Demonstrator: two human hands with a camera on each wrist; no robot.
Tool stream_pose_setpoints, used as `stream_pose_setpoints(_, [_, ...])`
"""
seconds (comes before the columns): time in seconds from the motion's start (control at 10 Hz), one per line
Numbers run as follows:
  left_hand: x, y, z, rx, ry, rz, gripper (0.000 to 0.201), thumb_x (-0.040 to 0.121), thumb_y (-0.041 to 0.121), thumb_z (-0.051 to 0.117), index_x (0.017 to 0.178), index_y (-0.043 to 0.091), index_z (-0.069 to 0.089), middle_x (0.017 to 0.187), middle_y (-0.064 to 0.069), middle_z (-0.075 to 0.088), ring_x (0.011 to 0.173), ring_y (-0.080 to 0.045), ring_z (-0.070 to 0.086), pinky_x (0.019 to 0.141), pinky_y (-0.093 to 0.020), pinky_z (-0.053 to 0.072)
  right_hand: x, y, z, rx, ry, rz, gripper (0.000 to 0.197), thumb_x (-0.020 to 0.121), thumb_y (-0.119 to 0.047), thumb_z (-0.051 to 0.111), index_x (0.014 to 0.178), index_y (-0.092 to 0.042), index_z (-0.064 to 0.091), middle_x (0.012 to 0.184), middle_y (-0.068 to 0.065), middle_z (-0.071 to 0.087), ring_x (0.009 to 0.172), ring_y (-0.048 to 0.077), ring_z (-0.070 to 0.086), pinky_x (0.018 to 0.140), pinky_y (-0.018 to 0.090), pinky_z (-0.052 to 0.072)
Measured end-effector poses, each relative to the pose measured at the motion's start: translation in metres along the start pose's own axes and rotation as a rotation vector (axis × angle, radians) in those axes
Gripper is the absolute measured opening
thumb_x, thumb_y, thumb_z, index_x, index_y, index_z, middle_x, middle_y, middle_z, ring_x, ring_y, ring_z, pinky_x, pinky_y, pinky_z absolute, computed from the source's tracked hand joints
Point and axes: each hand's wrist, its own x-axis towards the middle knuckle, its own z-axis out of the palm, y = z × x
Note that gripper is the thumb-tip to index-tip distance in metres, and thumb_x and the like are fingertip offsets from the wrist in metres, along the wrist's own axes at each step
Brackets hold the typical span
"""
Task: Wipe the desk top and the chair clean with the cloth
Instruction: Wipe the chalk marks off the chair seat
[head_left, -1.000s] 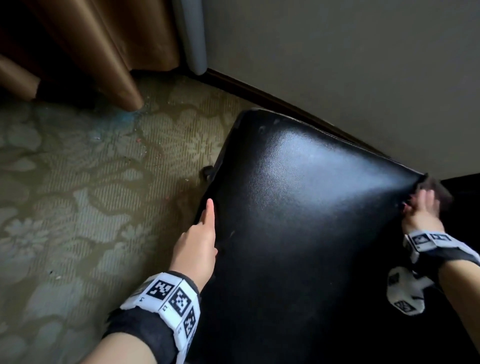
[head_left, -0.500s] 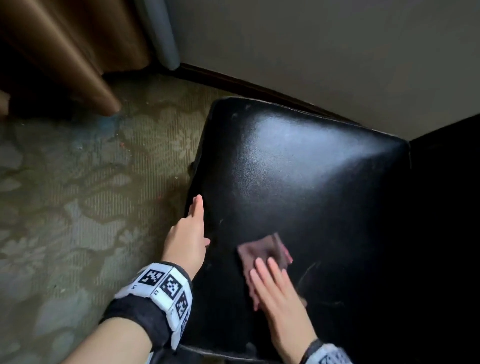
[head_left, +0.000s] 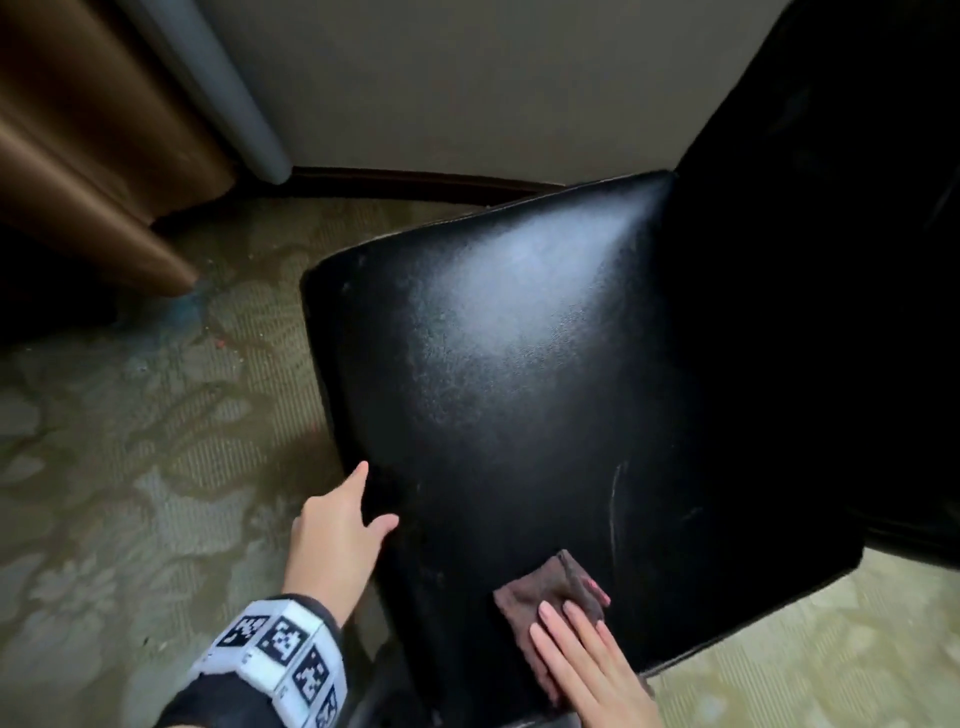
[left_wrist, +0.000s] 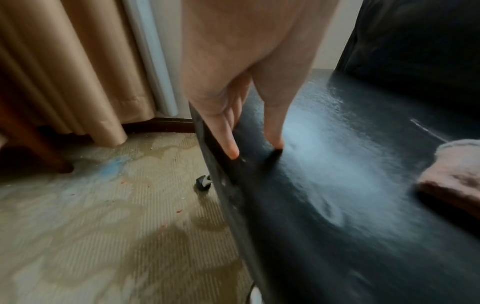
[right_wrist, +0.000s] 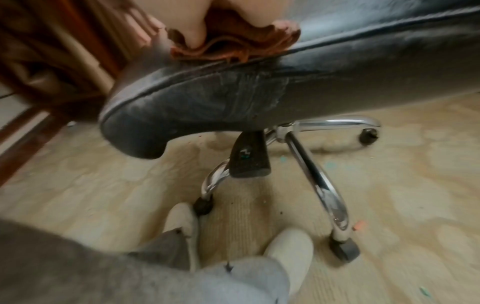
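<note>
The chair (head_left: 519, 364) has a black seat of grained, glossy leather-like material with rounded corners and a piped seam along its edge; light falls across it in a pale, dusty-looking sheen. A thin curved scratch (head_left: 615, 499) marks the seat's right part. Under the seat, the right wrist view shows a chromed, curved tubular base (right_wrist: 319, 185) on small dark castors (right_wrist: 344, 250), and a black lever paddle.

The cloth (head_left: 550, 592) is a soft, brownish-pink, napped fabric, folded into rumpled layers, lying on the seat at its near edge. The right hand (head_left: 587, 660) lies flat on it, fingers straight and together, pressing it onto the seat.

The left hand (head_left: 337, 530) sits at the seat's left edge, relaxed and spread: its thumb rests on the top surface and its straight fingers lie along the seat's side. It holds nothing.

Left of the chair, patterned, ribbed carpet (head_left: 130, 467) carries scattered crumbs, and tan curtain folds (head_left: 93, 156) hang beyond it. Near the chair base are two pale slippers (right_wrist: 288, 253).
</note>
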Motion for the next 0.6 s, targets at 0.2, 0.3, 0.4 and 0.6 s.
stream_pose_setpoints(0.2, [0.069,0.043,-0.071,0.190,0.253,0.340,0.073,0.077,0.015,0.077,0.141,0.017,0.042,0.132,-0.012,0.056,0.121,-0.031,0.053,0.105,-0.045,0.040,0.092,0.074,-0.064,-0.135,-0.184,0.000,0.082,0.071,0.008,0.036,0.148,-0.012,0.019,0.156,-0.001,0.007,0.145,0.017,-0.002,0.116,0.038,0.013])
stream_pose_setpoints(0.3, [0.103,0.071,-0.086,0.333,0.194,0.398,0.100,0.069,0.032,0.082,0.149,0.013,0.024,0.151,-0.015,0.031,0.140,-0.029,0.028,0.114,-0.045,0.026,0.163,0.100,-0.079,-0.030,-0.154,0.150,0.065,0.079,0.022,0.044,0.140,0.005,0.030,0.151,0.020,0.015,0.142,0.041,0.007,0.116,0.048,0.014])
stream_pose_setpoints(0.4, [0.112,0.073,-0.085,0.351,0.166,0.322,0.115,0.063,0.045,0.082,0.152,0.019,0.012,0.156,-0.018,0.015,0.145,-0.027,0.015,0.117,-0.045,0.018,0.159,0.076,-0.064,-0.004,-0.211,0.032,0.065,0.078,0.016,0.035,0.140,-0.001,0.034,0.151,0.011,0.013,0.142,0.037,0.008,0.115,0.036,0.006])
stream_pose_setpoints(0.6, [0.091,0.042,-0.063,0.413,0.060,0.180,0.118,0.065,0.047,0.080,0.152,0.028,0.003,0.156,-0.014,0.012,0.141,-0.032,0.024,0.112,-0.045,0.028,0.008,0.047,-0.035,-0.100,-0.475,-0.629,0.046,0.101,-0.015,0.010,0.140,-0.014,0.034,0.150,0.003,0.032,0.141,0.022,0.020,0.112,0.034,0.018])
